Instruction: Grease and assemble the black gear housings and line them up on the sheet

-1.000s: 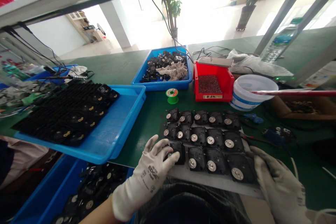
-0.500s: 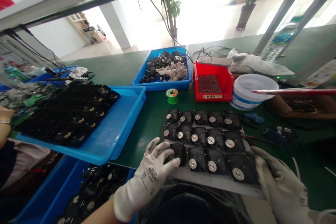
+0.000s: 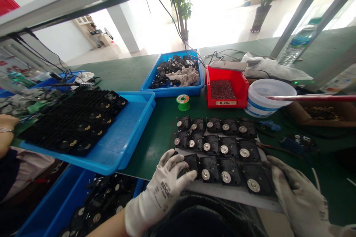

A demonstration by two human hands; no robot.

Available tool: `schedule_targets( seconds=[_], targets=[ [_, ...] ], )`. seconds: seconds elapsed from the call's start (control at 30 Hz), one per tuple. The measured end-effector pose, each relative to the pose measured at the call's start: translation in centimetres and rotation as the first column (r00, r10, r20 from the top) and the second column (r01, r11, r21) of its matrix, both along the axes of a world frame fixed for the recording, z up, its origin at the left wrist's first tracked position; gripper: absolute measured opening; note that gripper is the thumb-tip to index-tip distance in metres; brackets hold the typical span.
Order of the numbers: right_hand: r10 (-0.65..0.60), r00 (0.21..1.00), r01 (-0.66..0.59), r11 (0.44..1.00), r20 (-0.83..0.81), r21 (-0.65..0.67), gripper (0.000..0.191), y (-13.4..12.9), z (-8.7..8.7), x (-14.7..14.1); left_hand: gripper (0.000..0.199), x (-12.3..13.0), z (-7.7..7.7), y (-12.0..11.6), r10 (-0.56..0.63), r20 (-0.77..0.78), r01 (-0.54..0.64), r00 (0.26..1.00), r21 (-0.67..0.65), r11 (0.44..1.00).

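Black round-hubbed housings (image 3: 209, 168), each with a silver disc, lie in three rows on a light flat plate (image 3: 222, 189) in front of me. My left hand (image 3: 169, 185), in a white-grey glove, curls its fingers and thumb around the front row's leftmost housing (image 3: 192, 164), covering much of it. At the other end of that row, my right hand (image 3: 299, 192), gloved too, rests its outstretched fingers along the side of the rightmost housing (image 3: 256, 179). Its fingertips touch near that housing's far corner; its thumb is hard to make out.
Left stands a blue tray (image 3: 133, 129) with stacked black parts (image 3: 83, 118); another person's arm (image 3: 7, 133) is beyond. Behind the rows are a blue bin (image 3: 144, 88), a solder spool (image 3: 183, 103), a red bin (image 3: 241, 94) and a white bucket (image 3: 261, 109). Pliers (image 3: 278, 149) lie right.
My left hand has shifted slightly right along with the housing at its fingers. The right hand stays at the row's right end. The whole view has shifted a little.
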State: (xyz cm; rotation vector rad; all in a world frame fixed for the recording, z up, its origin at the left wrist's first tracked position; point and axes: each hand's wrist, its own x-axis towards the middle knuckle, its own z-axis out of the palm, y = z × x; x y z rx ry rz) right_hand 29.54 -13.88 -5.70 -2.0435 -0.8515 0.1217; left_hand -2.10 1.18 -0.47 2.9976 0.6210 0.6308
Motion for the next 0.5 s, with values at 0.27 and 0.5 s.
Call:
schedule_targets(
  seconds=[0.27,0.5],
  targets=[
    [0.024,1.000,-0.024,0.999,0.002,-0.025,0.053,0.0,-0.3,0.4,0.035,0.7,-0.5,0.3,0.024,-0.095,-0.015,0.995,0.098,0.995],
    [0.048,0.999,-0.048,0.999,0.001,-0.021,0.051,-0.3,-1.5,1.3,0.023,0.5,4.0,0.6,0.034,0.181,-0.048,0.983,0.075,0.996]
  ],
)
